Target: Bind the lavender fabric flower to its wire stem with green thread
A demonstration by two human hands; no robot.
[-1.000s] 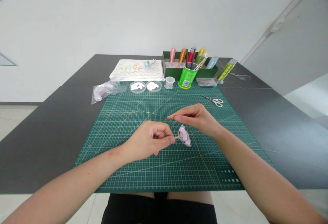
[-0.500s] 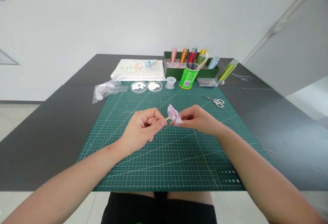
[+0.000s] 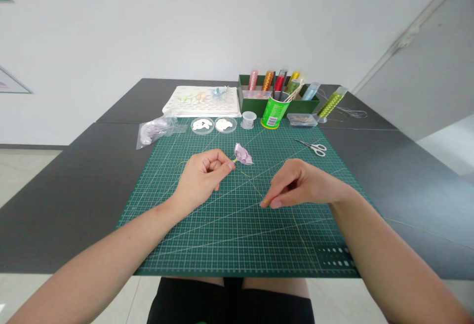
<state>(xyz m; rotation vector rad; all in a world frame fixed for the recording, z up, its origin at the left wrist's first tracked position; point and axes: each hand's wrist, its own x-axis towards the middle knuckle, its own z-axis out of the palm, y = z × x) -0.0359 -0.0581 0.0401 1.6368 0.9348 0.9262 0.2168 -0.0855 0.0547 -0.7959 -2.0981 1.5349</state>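
Over the middle of the green cutting mat (image 3: pixel 207 245), my left hand (image 3: pixel 203 173) pinches the short green stem of a pale purple flower (image 3: pixel 243 154). The flower head points right, clear of the fingers. Lower and to the right, my right hand (image 3: pixel 296 185) is closed in a pinch on a thin yellow-green thread (image 3: pixel 255 187). That thread stretches from the flower's stem to my right fingertips, and its loose end trails down over the mat towards the front edge.
White-handled scissors (image 3: pixel 313 146) lie at the mat's right. Behind are two dishes of white pieces (image 3: pixel 202 125), a clear spool (image 3: pixel 248 120), a green can of sticks (image 3: pixel 274 111) and a dark green box (image 3: pixel 252 105) with coloured tubes. A plastic bag (image 3: pixel 153 131) lies left.
My right hand has moved from beside the flower down and to the right, drawing the thread out. My left hand has shifted slightly up and left with the flower.
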